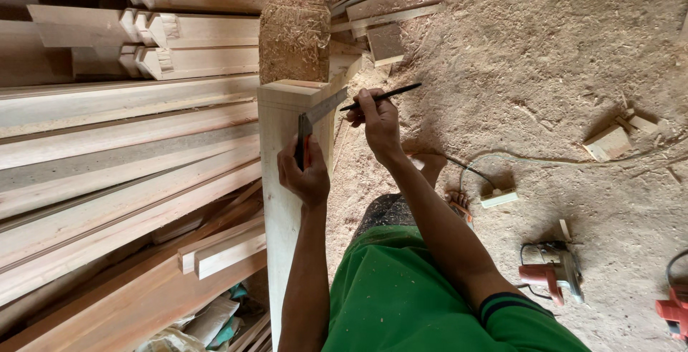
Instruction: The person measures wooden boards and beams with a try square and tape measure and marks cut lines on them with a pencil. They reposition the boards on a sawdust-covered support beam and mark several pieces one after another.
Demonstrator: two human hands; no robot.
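Note:
A pale wooden plank [281, 201] stands on edge in front of me, running away from the camera. My left hand [304, 173] presses the dark handle of a try square [315, 112] against the plank, its metal blade lying across the plank's top near the far end. My right hand [378, 119] grips a black pencil [383, 95], its tip at the blade's edge over the plank.
Long moulded timber lengths [122, 151] are stacked at the left. A coarse chipboard block [295, 33] stands beyond the plank. The sawdust-covered floor [545, 58] at the right holds a red power tool [548, 273], a white socket with cable [498, 197] and wood offcuts [609, 141].

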